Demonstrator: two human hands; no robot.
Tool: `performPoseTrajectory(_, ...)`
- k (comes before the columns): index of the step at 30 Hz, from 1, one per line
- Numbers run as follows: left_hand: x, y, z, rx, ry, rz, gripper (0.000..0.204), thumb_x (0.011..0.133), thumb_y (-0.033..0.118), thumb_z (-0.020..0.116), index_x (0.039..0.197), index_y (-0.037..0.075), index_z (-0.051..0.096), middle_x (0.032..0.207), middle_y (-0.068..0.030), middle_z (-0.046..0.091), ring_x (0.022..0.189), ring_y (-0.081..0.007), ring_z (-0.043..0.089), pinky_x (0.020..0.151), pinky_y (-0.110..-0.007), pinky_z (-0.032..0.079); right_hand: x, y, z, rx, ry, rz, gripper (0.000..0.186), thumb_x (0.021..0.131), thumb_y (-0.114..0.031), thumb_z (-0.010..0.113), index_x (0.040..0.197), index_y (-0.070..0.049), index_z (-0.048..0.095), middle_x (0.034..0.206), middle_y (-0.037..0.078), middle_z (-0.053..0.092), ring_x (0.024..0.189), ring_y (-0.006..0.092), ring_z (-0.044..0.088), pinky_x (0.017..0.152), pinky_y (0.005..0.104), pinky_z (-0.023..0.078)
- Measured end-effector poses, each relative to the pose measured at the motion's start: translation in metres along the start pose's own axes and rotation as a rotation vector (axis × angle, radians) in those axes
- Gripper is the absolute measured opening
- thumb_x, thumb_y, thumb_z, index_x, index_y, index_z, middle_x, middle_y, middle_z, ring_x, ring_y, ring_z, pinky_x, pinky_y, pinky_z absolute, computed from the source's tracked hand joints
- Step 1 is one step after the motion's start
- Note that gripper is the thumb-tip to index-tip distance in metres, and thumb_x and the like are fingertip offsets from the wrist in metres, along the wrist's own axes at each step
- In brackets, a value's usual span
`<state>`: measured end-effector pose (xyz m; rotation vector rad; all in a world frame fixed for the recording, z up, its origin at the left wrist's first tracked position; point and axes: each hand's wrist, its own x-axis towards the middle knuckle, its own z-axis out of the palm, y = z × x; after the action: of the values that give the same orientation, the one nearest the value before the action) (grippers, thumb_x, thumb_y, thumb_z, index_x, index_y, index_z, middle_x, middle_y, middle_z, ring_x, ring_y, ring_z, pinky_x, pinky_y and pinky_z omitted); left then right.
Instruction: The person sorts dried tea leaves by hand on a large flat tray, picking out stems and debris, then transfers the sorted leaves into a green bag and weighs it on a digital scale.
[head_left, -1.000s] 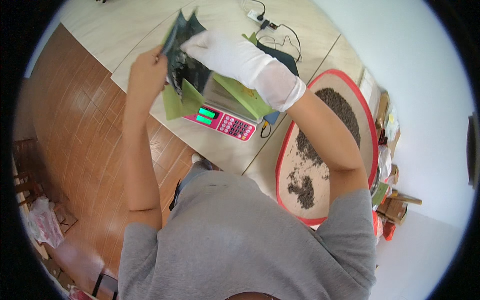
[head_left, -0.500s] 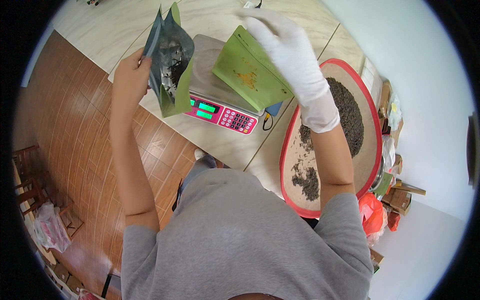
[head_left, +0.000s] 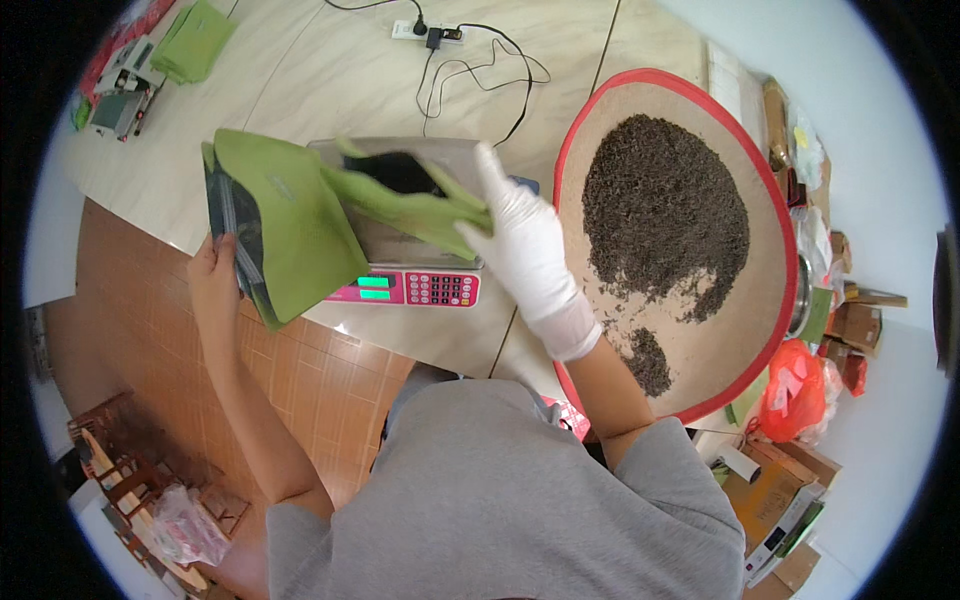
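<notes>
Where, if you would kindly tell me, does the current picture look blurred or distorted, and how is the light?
In the head view, the gloved right hand and the green pouch beside it look smeared; in the head view, the dark heap is crisper; in the head view, black surrounds the fisheye image, the light is bright, and the scale's readouts glow green.

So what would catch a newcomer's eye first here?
Probably the big rounded tray with a red rim, on the right, holding a dark, crumbly heap. Then the white-gloved right hand, blurred at one end of an open green pouch above the pink-fronted scale with lit green displays. On the left, the bare left hand grips a larger-looking green bag by its edge.
</notes>
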<state>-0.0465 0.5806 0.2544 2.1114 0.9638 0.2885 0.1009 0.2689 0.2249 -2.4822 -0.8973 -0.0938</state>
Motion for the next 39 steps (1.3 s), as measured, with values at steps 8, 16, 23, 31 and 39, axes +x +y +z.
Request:
performPoseTrajectory(8, 0.009, 0.011, 0.017, 0.035, -0.031, 0.078, 0.028, 0.099, 0.021, 0.047, 0.1, -0.002, 0.062, 0.065, 0.0039, 0.054, 0.052, -0.0034, 0.045, 0.046, -0.022, 0.036, -0.035, -0.017, 0.003, -0.088, -0.19, -0.373, 0.045, 0.077, -0.015, 0.056, 0.122, -0.013, 0.055, 0.068, 0.001, 0.049, 0.062, 0.017, 0.054, 0.055, 0.0316, 0.043)
performPoseTrajectory(16, 0.033, 0.023, 0.025, -0.068, -0.193, 0.098, 0.03, 0.091, 0.012, 0.049, 0.117, -0.001, 0.06, 0.07, -0.0013, 0.057, 0.061, -0.0069, 0.048, 0.056, -0.025, 0.041, -0.019, -0.012, -0.037, 0.046, -0.073, -0.063, 0.05, 0.07, -0.007, 0.066, 0.12, -0.012, 0.062, 0.062, 0.005, 0.049, 0.056, 0.0226, 0.053, 0.051, 0.0358, 0.043)
performPoseTrajectory(23, 0.071, 0.018, 0.031, 0.132, -0.62, 0.346, 0.059, 0.088, 0.032, 0.049, 0.139, 0.003, 0.04, 0.067, -0.0205, 0.062, 0.064, -0.0359, 0.063, 0.061, -0.046, 0.05, 0.029, -0.122, -0.079, -0.291, 0.216, 0.142, 0.032, 0.072, 0.003, 0.066, 0.104, -0.003, 0.07, 0.069, 0.009, 0.06, 0.06, 0.0219, 0.057, 0.059, 0.0318, 0.045)
performPoseTrajectory(31, 0.155, -0.031, -0.019, -0.293, -0.769, 0.329, 0.064, 0.092, 0.043, 0.051, 0.141, 0.004, 0.037, 0.074, -0.0143, 0.064, 0.069, -0.0309, 0.062, 0.065, -0.041, 0.05, 0.211, -0.247, -0.063, 0.212, 0.734, 0.304, 0.029, 0.096, -0.014, 0.05, 0.111, 0.008, 0.06, 0.093, 0.01, 0.065, 0.077, 0.0128, 0.058, 0.068, 0.0269, 0.048)
performPoseTrajectory(39, 0.3, -0.329, 0.039, 0.261, 0.15, -0.077, 0.067, 0.083, 0.015, 0.061, 0.142, 0.002, 0.034, 0.141, -0.0189, 0.039, 0.133, -0.0332, 0.034, 0.11, -0.045, 0.027, 0.463, -0.259, 0.128, 0.49, -0.201, 0.167, 0.035, 0.096, -0.02, 0.047, 0.119, 0.005, 0.057, 0.087, 0.01, 0.066, 0.057, 0.0129, 0.062, 0.05, 0.0231, 0.043)
